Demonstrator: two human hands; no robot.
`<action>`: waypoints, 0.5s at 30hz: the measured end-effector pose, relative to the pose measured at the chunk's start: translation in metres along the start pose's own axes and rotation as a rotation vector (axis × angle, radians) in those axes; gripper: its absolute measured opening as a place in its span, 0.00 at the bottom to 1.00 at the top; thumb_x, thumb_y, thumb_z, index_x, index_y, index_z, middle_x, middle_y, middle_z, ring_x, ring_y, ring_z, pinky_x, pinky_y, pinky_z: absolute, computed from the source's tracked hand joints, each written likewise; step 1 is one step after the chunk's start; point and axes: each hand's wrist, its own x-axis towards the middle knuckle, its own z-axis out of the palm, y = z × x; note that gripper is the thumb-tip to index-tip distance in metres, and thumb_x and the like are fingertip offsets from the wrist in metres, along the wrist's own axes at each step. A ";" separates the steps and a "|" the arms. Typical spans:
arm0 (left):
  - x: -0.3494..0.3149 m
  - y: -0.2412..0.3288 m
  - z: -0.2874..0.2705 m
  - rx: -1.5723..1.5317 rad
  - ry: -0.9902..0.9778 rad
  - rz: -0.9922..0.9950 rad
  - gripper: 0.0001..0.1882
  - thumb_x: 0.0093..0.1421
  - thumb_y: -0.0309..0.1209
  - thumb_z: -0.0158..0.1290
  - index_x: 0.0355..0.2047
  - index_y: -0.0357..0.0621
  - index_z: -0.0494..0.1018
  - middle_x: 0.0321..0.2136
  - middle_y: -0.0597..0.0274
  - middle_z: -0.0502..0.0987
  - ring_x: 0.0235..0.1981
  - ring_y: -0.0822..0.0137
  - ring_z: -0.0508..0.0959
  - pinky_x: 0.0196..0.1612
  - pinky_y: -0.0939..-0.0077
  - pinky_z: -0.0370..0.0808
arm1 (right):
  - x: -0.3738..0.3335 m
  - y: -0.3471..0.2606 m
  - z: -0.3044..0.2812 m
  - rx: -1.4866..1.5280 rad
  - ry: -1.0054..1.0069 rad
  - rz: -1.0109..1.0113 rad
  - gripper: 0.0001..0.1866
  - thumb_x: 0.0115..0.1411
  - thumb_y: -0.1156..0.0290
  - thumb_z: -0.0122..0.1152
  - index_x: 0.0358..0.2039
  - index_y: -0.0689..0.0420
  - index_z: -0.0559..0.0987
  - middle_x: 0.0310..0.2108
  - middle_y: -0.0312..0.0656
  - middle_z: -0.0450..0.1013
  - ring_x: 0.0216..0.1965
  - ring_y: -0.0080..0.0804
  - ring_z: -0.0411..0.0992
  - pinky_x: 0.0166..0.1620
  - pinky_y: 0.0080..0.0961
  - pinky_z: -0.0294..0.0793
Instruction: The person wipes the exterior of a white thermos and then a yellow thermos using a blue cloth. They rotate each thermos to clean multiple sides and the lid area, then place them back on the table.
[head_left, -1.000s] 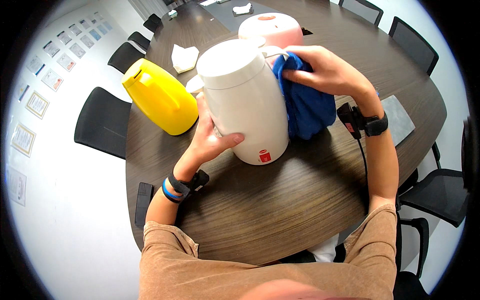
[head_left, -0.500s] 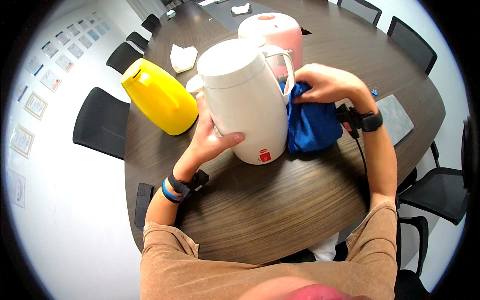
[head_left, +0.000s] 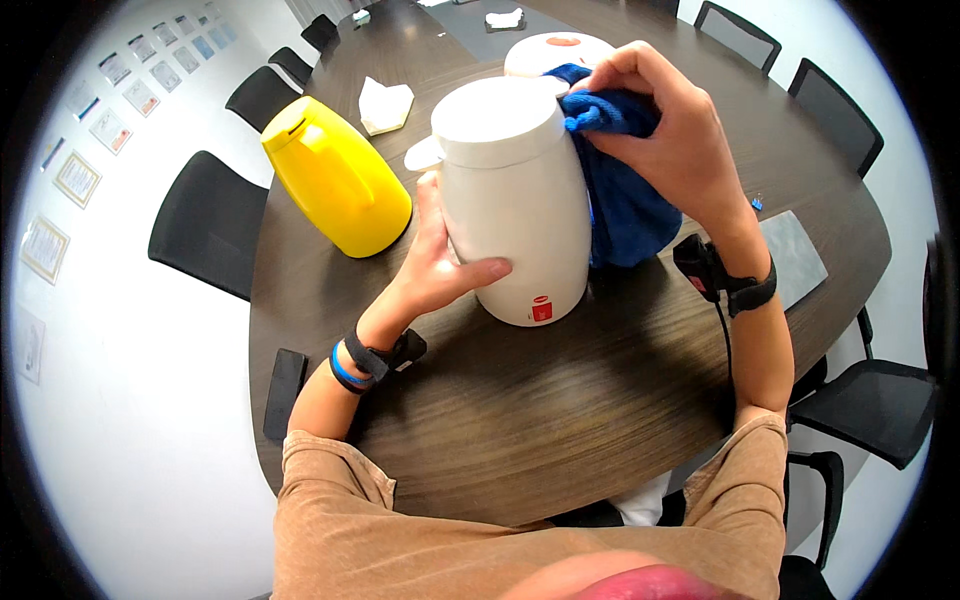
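A white thermos jug (head_left: 515, 220) stands upright on the dark wooden table (head_left: 480, 420). My left hand (head_left: 445, 262) is wrapped round its left side, the thumb across the front of the body. A blue cloth (head_left: 632, 205) is gripped in my right hand (head_left: 665, 125), pinched at the jug's upper right beside the lid; the rest of it hangs down along the jug's right side. The cloth and hand hide the jug's handle. Behind stands a pink jug (head_left: 545, 50), mostly hidden. To the left, a yellow jug (head_left: 340, 185) stands on the table.
A black phone (head_left: 286, 393) lies near the table's left edge. Beyond the yellow jug is a folded pale paper (head_left: 385, 106). A grey sheet (head_left: 795, 260) and a small blue clip (head_left: 757, 202) lie at the right. Black chairs (head_left: 205, 225) surround the table.
My right hand has moved up with the blue cloth, from the lower part of the handle to beside the lid. My left hand keeps its hold on the white jug.
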 end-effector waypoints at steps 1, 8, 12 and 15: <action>0.001 0.000 -0.001 0.023 -0.014 0.000 0.61 0.48 0.42 0.73 0.71 0.41 0.43 0.61 0.49 0.60 0.67 0.52 0.64 0.70 0.49 0.65 | 0.000 0.002 0.001 0.011 0.023 -0.024 0.17 0.55 0.75 0.77 0.44 0.59 0.81 0.43 0.42 0.84 0.45 0.35 0.84 0.54 0.28 0.83; 0.004 0.004 -0.001 0.052 -0.028 0.025 0.59 0.50 0.40 0.73 0.69 0.43 0.41 0.62 0.48 0.61 0.67 0.52 0.65 0.70 0.48 0.65 | -0.020 0.028 0.008 0.052 -0.319 0.319 0.21 0.69 0.67 0.65 0.60 0.58 0.73 0.49 0.49 0.82 0.52 0.41 0.81 0.57 0.35 0.78; 0.004 0.005 -0.001 0.040 -0.030 0.024 0.58 0.51 0.39 0.73 0.69 0.43 0.41 0.63 0.46 0.61 0.68 0.51 0.64 0.70 0.48 0.64 | -0.074 0.049 0.037 0.386 -0.646 0.640 0.35 0.79 0.44 0.36 0.74 0.58 0.60 0.72 0.54 0.62 0.74 0.42 0.57 0.74 0.41 0.57; 0.000 0.004 -0.002 0.023 -0.026 0.014 0.58 0.51 0.39 0.73 0.69 0.43 0.41 0.63 0.46 0.61 0.68 0.51 0.64 0.70 0.47 0.64 | -0.095 0.036 0.031 0.457 -0.740 0.675 0.36 0.78 0.45 0.39 0.76 0.58 0.57 0.77 0.54 0.51 0.77 0.47 0.49 0.77 0.40 0.48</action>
